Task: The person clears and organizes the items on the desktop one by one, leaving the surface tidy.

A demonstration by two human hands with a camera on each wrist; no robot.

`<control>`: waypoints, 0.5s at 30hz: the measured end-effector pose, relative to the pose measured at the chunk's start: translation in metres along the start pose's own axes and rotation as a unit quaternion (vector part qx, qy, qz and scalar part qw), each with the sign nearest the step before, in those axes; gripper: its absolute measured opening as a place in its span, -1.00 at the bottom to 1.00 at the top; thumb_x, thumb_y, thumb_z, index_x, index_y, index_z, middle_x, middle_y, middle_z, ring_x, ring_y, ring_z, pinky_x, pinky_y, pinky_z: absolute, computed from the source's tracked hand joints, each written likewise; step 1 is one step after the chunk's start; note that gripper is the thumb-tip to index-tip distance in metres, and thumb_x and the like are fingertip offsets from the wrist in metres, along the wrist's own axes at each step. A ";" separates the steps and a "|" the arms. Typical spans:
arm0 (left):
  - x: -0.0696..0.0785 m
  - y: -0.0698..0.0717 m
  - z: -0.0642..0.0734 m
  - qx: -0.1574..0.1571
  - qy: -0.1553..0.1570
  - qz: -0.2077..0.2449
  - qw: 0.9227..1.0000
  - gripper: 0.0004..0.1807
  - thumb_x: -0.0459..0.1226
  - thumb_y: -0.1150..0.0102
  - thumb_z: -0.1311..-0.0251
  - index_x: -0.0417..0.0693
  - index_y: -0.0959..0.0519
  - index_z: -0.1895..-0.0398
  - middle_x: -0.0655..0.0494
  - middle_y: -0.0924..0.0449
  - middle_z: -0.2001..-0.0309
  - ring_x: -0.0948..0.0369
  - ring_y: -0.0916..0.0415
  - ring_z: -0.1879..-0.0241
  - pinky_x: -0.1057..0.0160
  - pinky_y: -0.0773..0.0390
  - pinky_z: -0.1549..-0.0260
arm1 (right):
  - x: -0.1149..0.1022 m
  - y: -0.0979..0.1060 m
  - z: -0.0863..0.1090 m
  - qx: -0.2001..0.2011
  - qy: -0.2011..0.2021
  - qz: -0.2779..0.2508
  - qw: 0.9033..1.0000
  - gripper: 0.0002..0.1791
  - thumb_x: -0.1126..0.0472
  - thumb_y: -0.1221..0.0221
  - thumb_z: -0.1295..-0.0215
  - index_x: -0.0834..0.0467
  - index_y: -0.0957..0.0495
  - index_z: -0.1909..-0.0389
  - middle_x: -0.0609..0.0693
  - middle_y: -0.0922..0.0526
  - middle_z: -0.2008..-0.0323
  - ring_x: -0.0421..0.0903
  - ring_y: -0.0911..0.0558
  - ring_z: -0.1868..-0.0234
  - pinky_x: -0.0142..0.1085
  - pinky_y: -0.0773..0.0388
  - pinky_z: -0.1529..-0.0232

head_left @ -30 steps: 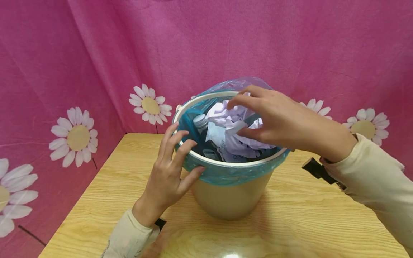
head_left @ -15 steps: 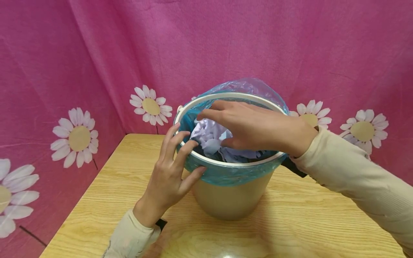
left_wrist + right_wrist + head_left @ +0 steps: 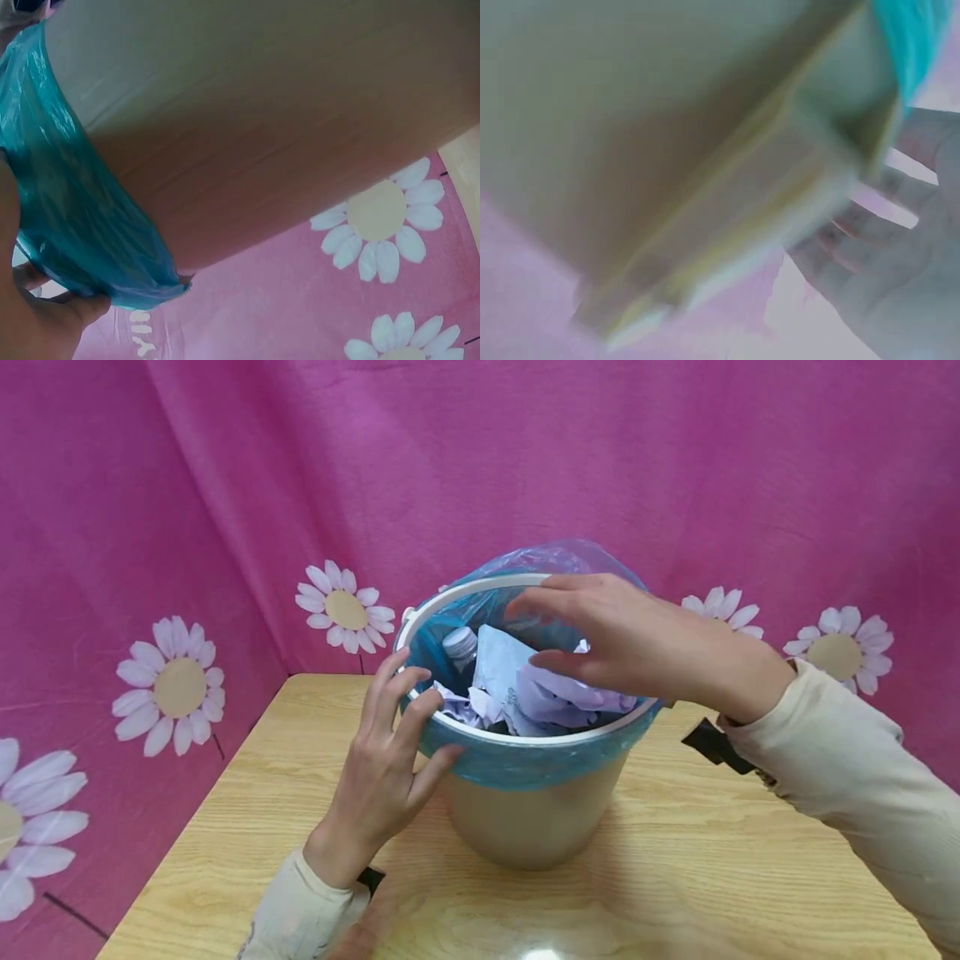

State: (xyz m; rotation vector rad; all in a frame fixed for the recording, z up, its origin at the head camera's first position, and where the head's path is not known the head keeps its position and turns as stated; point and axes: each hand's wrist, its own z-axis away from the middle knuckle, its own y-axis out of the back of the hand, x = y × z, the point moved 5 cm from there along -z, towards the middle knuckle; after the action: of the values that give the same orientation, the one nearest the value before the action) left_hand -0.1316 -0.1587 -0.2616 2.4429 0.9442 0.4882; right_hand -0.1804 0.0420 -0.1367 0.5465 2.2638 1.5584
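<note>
A cream bucket stands on the table, a blue plastic bag lining it and folded over its white rim. My left hand holds the left side of the rim, fingers over the edge and thumb outside against the bag. Over the bucket's right side my right hand hovers with spread, slightly bent fingers; nothing shows in its grasp. Inside lie crumpled white paper, a pale flat piece standing tilted, and a clear bottle with a ribbed whitish cap. The right hand hides part of the contents.
The wooden table extends on both sides of the bucket. Behind it hangs a pink cloth with daisies. A blurred cream bar, likely the bucket's handle, runs along its side in the right wrist view.
My right hand dipped left into the bucket and has come back up to the right. The paper has shifted, leaving the pale piece and bottle cap exposed. The left hand stays at the rim.
</note>
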 end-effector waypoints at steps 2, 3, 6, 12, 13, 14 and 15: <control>-0.001 0.001 -0.001 0.000 -0.002 -0.006 1.000 -0.44 0.23 0.12 -0.41 -0.02 -0.42 -0.12 -0.18 -0.36 -0.23 -0.11 -0.12 -0.45 -0.21 -0.53 -0.07 | 0.010 0.011 0.012 0.044 -0.008 -0.011 0.999 -0.59 0.35 -0.35 -0.19 0.21 -0.57 -0.08 0.01 -0.67 0.05 -0.09 -0.64 0.14 -0.13 -0.61 0.10; -0.002 0.002 -0.001 0.000 -0.002 -0.008 1.000 -0.45 0.22 0.12 -0.41 -0.01 -0.43 -0.10 -0.18 -0.37 -0.23 -0.11 -0.13 -0.44 -0.22 -0.53 -0.07 | 0.016 0.017 0.019 0.066 -0.016 -0.017 0.998 -0.60 0.36 -0.35 -0.19 0.21 -0.58 -0.07 0.00 -0.69 0.06 -0.11 -0.65 0.15 -0.17 -0.62 0.11; -0.005 0.008 0.001 0.001 -0.005 -0.013 1.000 -0.46 0.23 0.13 -0.40 0.02 -0.45 -0.05 -0.21 -0.37 -0.21 -0.12 -0.18 -0.41 -0.22 -0.53 -0.06 | 0.034 0.030 0.043 0.131 -0.039 -0.012 0.991 -0.63 0.38 -0.35 -0.19 0.23 -0.60 -0.05 0.01 -0.70 0.08 -0.13 -0.66 0.15 -0.35 -0.61 0.09; -0.012 0.037 0.014 0.028 0.003 -0.033 0.999 -0.47 0.23 0.08 -0.35 -0.02 -0.51 0.05 -0.24 -0.40 -0.17 -0.11 -0.29 -0.35 -0.21 -0.49 -0.14 | 0.079 0.030 0.089 0.195 -0.147 -0.005 0.970 -0.69 0.31 -0.30 -0.28 0.19 -0.60 -0.04 0.01 -0.69 0.09 -0.10 -0.64 0.15 -0.60 -0.40 0.13; -0.014 0.043 0.016 0.035 0.006 -0.037 0.999 -0.46 0.22 0.07 -0.35 -0.05 -0.53 0.07 -0.24 -0.41 -0.16 -0.11 -0.30 -0.35 -0.17 -0.47 -0.17 | 0.085 0.026 0.095 0.194 -0.163 -0.009 0.967 -0.70 0.28 -0.29 -0.30 0.18 -0.60 -0.04 0.01 -0.69 0.09 -0.07 -0.65 0.13 -0.59 -0.39 0.14; -0.016 0.048 0.019 0.040 0.012 -0.043 0.998 -0.45 0.22 0.06 -0.34 -0.07 -0.54 0.09 -0.24 -0.42 -0.15 -0.10 -0.31 -0.34 -0.14 -0.45 -0.21 | 0.091 0.020 0.100 0.191 -0.176 -0.014 0.966 -0.71 0.26 -0.28 -0.32 0.18 -0.60 -0.04 0.01 -0.68 0.08 -0.05 -0.65 0.13 -0.59 -0.38 0.15; -0.019 0.053 0.021 0.042 0.019 -0.049 0.998 -0.44 0.23 0.05 -0.34 -0.08 -0.55 0.10 -0.24 -0.43 -0.15 -0.09 -0.31 -0.34 -0.11 -0.43 -0.24 | 0.097 0.014 0.103 0.186 -0.184 -0.018 0.965 -0.71 0.25 -0.27 -0.33 0.18 -0.60 -0.05 0.02 -0.68 0.07 -0.04 -0.65 0.13 -0.60 -0.39 0.16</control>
State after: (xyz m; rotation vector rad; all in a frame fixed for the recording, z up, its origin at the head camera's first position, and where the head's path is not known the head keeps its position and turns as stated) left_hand -0.1068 -0.2120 -0.2529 2.4538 1.1163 0.4711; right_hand -0.2135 0.1776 -0.1643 0.8128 2.2561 0.9164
